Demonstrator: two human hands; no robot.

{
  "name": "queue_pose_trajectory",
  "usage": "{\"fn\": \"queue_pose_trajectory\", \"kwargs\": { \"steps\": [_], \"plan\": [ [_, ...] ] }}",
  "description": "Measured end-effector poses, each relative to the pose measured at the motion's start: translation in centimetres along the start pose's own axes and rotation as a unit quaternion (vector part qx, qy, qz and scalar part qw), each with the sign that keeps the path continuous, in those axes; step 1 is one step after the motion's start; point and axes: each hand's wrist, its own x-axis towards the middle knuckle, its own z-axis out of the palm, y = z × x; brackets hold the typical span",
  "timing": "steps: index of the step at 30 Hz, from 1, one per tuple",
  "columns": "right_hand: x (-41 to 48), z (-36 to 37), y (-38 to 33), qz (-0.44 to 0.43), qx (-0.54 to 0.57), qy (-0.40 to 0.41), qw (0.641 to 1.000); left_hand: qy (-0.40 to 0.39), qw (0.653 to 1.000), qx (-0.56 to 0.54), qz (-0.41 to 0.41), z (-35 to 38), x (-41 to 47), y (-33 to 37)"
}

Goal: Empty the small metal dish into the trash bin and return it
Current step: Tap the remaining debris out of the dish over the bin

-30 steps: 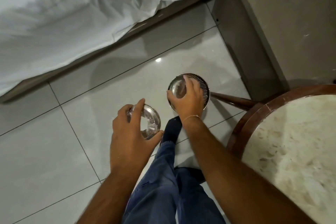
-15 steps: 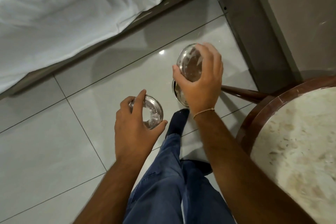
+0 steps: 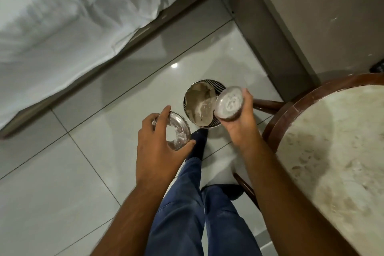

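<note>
My right hand (image 3: 242,121) grips a small round metal dish (image 3: 229,103), held face up with whitish residue inside, just right of the trash bin's rim. The trash bin (image 3: 202,106) is a small round metal can on the tiled floor, lined with a crumpled bag and holding pale waste. My left hand (image 3: 158,141) holds a second shiny metal piece, a ring-shaped lid (image 3: 176,133), to the left of the bin and above the floor.
A round marble-topped table (image 3: 336,151) with a dark wooden rim stands at the right. A bed with white sheets (image 3: 72,10) fills the upper left. My legs in blue jeans (image 3: 193,203) and dark socks stand below the bin. A grey cabinet (image 3: 311,16) lies behind.
My right hand lifted the dish off the bin's mouth, turned it face up and moved it to the right, uncovering the bin. My left hand has kept its metal piece almost still.
</note>
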Motion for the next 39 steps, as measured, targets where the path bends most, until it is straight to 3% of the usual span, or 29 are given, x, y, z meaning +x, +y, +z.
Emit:
{"fn": "queue_pose_trajectory", "kwargs": {
  "steps": [4,8,14,21,27,30,32,35,39],
  "plan": [
    [-3.6,-3.7,-1.8,0.060,0.168,-0.043,0.983,-0.056,0.996,-0.041,0.055,0.5,0.8,3.3],
    [-6.2,-7.7,-2.9,0.051,0.233,-0.058,0.969,-0.162,0.973,-0.083,0.144,1.4,0.9,8.7],
    [-9.5,-13.2,-3.9,0.004,0.212,-0.085,0.973,-0.266,0.924,-0.021,0.275,5.6,-1.1,16.5],
    [-13.4,-19.9,-3.9,-0.002,0.245,-0.032,0.969,-0.335,0.870,0.060,0.357,12.4,-5.2,22.2],
    [-15.4,-26.0,-4.1,-0.018,0.220,0.083,0.972,-0.375,0.833,0.108,0.392,18.1,-8.7,25.6],
    [-16.0,-29.3,-3.9,-0.046,0.229,0.105,0.967,-0.367,0.819,0.149,0.416,21.4,-10.3,26.9],
    [-16.2,-31.0,-4.0,-0.063,0.200,0.170,0.963,-0.344,0.808,0.189,0.440,23.5,-11.1,27.7],
    [-16.1,-34.6,-3.2,-0.078,0.156,0.350,0.920,-0.302,0.785,0.249,0.481,26.9,-12.4,28.9],
    [-15.1,-37.9,-2.7,-0.161,0.103,0.435,0.880,-0.249,0.762,0.318,0.506,30.5,-12.5,30.1]
  ]
}}
